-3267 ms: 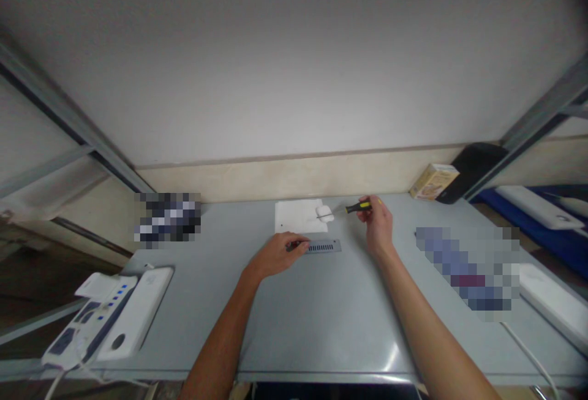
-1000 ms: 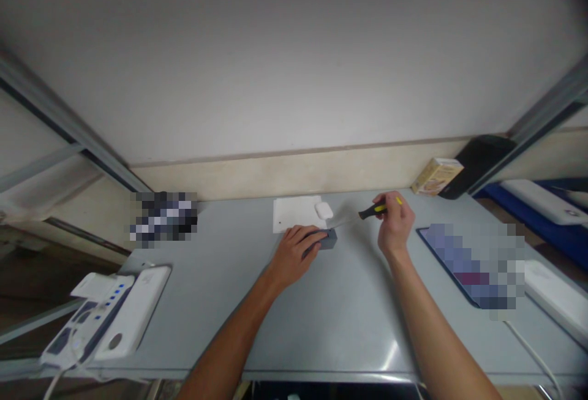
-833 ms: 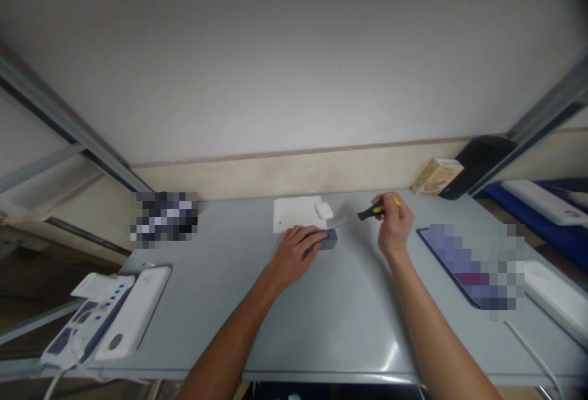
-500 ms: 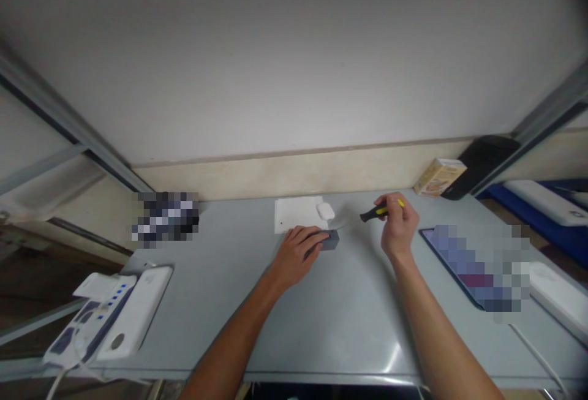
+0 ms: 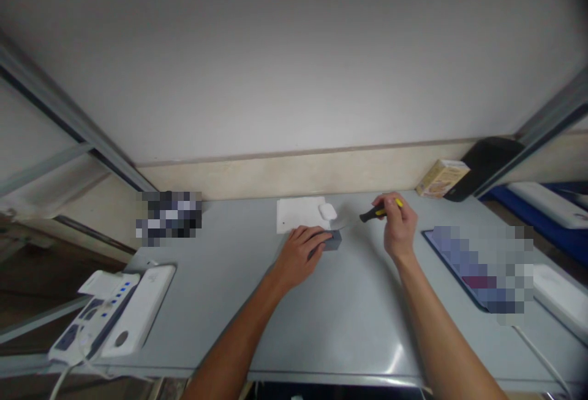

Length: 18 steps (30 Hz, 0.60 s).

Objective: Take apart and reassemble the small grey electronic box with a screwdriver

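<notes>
Fingers of the left hand (image 5: 296, 259) are draped over the grey block (image 5: 333, 241), pinning it to the worktop (image 5: 344, 308), while the right hand (image 5: 400, 228) is wrapped round a black-and-yellow screwdriver (image 5: 371, 213). A few seconds ago the grey piece lay slots-up and the shaft pointed over the paper; now it's boxy side out with the shaft aimed at its end, so looks like both hands are on one spot. Shaft's blurry, can't tell if it's touching. Plain, dull block, part-covered. White paper (image 5: 296, 213) and a white case (image 5: 327, 211) sit just behind.
</notes>
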Motion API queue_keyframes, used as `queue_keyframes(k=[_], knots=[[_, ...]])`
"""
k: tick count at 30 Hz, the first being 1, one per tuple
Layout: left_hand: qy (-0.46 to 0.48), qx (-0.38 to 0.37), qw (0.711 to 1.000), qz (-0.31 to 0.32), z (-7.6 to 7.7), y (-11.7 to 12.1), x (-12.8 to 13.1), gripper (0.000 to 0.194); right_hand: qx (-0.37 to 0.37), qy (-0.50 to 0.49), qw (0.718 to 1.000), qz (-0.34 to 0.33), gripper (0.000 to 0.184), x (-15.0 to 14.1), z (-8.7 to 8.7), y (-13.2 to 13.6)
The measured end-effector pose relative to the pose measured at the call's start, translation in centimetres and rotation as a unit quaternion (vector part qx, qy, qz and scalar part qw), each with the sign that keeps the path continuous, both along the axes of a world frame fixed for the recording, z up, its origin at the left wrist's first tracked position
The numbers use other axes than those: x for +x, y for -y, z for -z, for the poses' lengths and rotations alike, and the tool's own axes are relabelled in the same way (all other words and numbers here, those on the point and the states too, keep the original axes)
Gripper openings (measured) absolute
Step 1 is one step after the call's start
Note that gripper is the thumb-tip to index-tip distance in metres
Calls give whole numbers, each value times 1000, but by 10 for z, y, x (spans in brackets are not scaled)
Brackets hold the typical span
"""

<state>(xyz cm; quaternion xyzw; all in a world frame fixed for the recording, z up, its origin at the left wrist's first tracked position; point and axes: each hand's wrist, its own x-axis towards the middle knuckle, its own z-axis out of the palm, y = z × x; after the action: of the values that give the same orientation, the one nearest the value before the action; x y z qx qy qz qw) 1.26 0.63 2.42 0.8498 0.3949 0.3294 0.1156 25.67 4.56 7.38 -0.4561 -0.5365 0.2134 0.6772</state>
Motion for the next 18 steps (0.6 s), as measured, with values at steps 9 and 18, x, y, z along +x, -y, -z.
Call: queue_keyframes(k=[9,18], knots=[[-11,-12,1000,1,-7,2,2,32,4,86,970,-226,36,-4,-36,0],[-77,32,996,-28,-6,5,6,41,-2,52,992,-112,29,-19,-36,-4]])
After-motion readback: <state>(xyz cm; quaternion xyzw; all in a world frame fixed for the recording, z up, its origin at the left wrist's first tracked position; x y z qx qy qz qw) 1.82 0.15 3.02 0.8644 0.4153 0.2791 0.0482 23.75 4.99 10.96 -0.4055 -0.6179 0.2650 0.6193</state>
